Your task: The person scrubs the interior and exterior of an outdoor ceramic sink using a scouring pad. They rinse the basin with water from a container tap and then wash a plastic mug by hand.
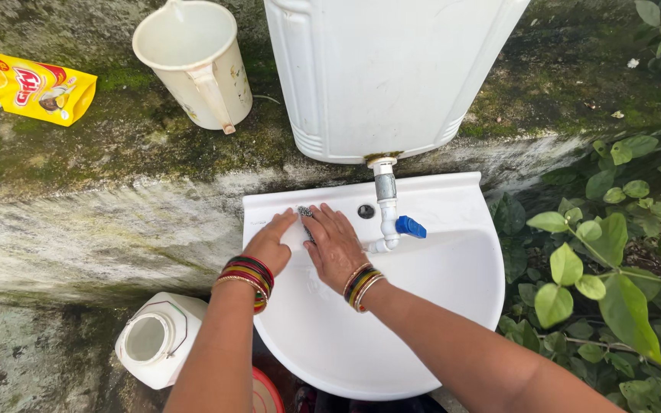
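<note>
Nearest the camera, at 7 o'clock, a white jug [156,339] w/ an open mouth sits on the ground, and a red-rimmed thing [268,391] pokes out under the sink, cut off so can't say what it is. Both forearms reach up into the white sink [437,306], bangles on each wrist.

Looks like the scrubbing step is on, working the back ledge of the sink. Left hand [269,242] lies flat, fingers spread, on the ledge at approx 11 o'clock of the bowl. Right hand [335,246] is just beside it, pressed down on a dark scrubber [304,213], only its tip showing past the fingers, so the grip itself is hard to read. Hands close but not touching.

Next move prob calls for steady pressure and shifting toward the tap [385,210] w/ the blue handle [411,226] at 1 o'clock.

Further back: big white tank [376,76] at 12, cream mug [196,61] at 11, yellow pouch [37,88] at 10, leaves [613,260] at 3.
</note>
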